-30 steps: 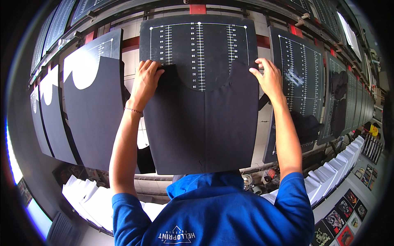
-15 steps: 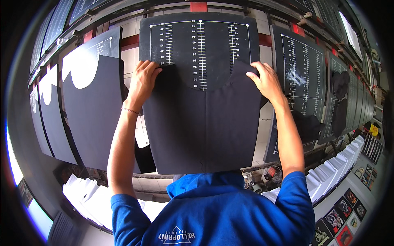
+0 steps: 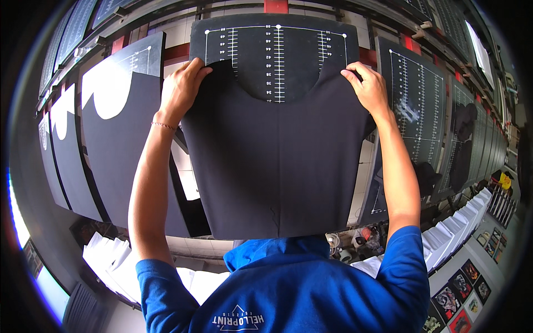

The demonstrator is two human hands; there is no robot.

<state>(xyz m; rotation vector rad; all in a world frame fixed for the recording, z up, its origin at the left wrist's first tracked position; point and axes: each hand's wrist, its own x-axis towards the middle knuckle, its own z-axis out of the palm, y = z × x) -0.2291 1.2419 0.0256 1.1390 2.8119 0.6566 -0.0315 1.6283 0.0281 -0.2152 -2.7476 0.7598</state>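
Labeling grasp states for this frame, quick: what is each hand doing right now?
Left hand: closed, gripping the left shoulder of the black shirt on the pallet board.
Right hand: closed, gripping the shirt's right shoulder.

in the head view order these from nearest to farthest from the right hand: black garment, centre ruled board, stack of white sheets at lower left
1. black garment, gripped at its shoulder by the right hand
2. centre ruled board, right behind the hand
3. stack of white sheets, far off at lower left

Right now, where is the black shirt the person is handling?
In the head view, the black shirt lies centred on the ruled black board, its neckline just below the white scale marks. The left hand and right hand pinch its shoulders.
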